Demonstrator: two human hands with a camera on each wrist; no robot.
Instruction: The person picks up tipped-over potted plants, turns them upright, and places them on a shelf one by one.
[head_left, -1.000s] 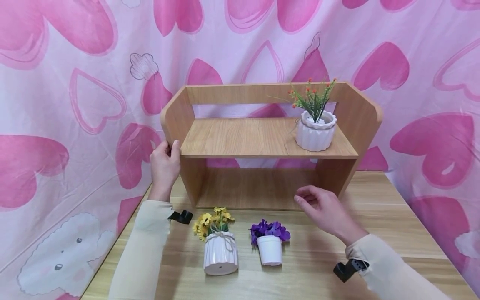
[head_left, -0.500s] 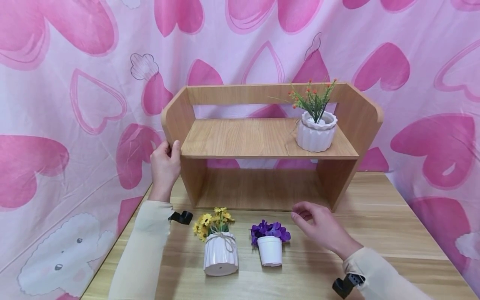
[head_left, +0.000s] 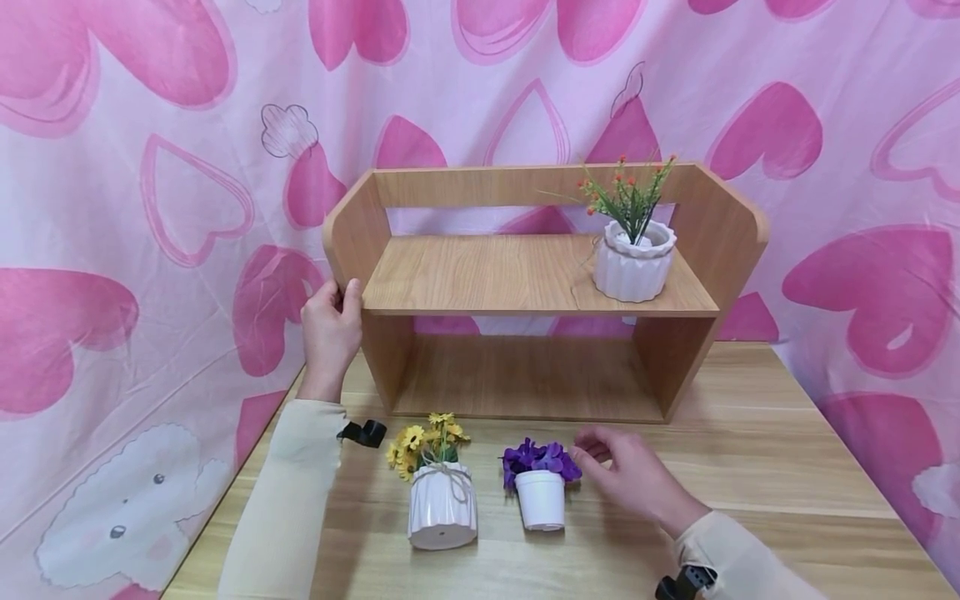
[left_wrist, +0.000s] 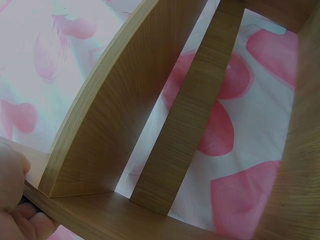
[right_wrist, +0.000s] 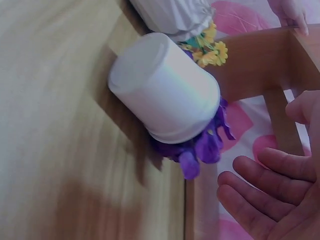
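Note:
My left hand [head_left: 331, 333] grips the front edge of the wooden shelf's [head_left: 465, 275] left side panel. In the left wrist view, the fingers [left_wrist: 32, 222] curl round that edge. My right hand [head_left: 633, 475] is just right of a white pot with purple flowers [head_left: 541, 500], which lies on its side on the table. In the right wrist view, the fingers [right_wrist: 272, 185] are loosely bent and hold nothing. To the left lies a ribbed white pot with yellow flowers [head_left: 442, 508] and a twine bow. Its flowers point toward the shelf.
A white pot with orange-red flowers [head_left: 633, 262] stands upright at the right of the upper shelf board. The shelf rests on a wooden table [head_left: 750, 467]. A pink curtain with hearts [head_left: 187, 208] hangs behind and to both sides.
My right hand has come down and to the left, from in front of the shelf's lower compartment to beside the purple flowers. The left hand, shelf and pots keep their places.

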